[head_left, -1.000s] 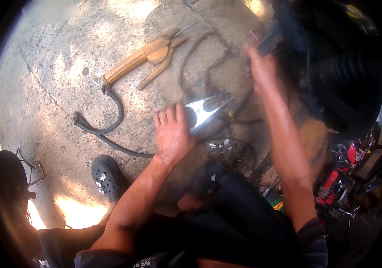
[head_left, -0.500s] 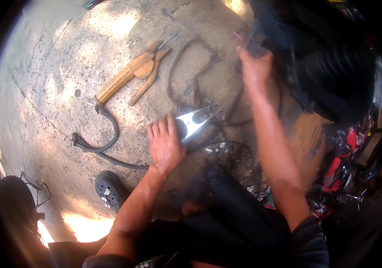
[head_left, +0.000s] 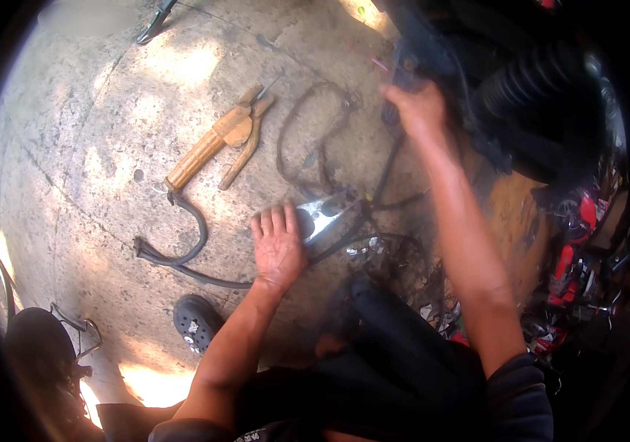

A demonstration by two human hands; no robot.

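Observation:
My left hand (head_left: 278,247) is closed over the rear of a silver metal clamp (head_left: 326,214) lying on the concrete. My right hand (head_left: 421,110), reaching up beside the dark machinery, grips a dark handheld object (head_left: 402,70) with a thin red piece protruding; its type is unclear. An orange-brown electrode holder (head_left: 208,147), its thin rod pointing up-right, rests left of the clamp, attached to a black cable (head_left: 201,228). Another dusty cable (head_left: 282,158) loops between my hands.
Concrete floor (head_left: 72,162) spans the left. Black machinery with a ribbed part (head_left: 528,81) occupies the upper right. Red metal parts and clutter (head_left: 565,272) crowd the right. A black clog (head_left: 197,320) is at lower left, near a bent metal frame (head_left: 90,335). A dark object (head_left: 154,22) lies at the top.
The view has shifted, so the floor items sit lower in it. My right hand and its object moved slightly left along the machinery. My left hand stays at the clamp.

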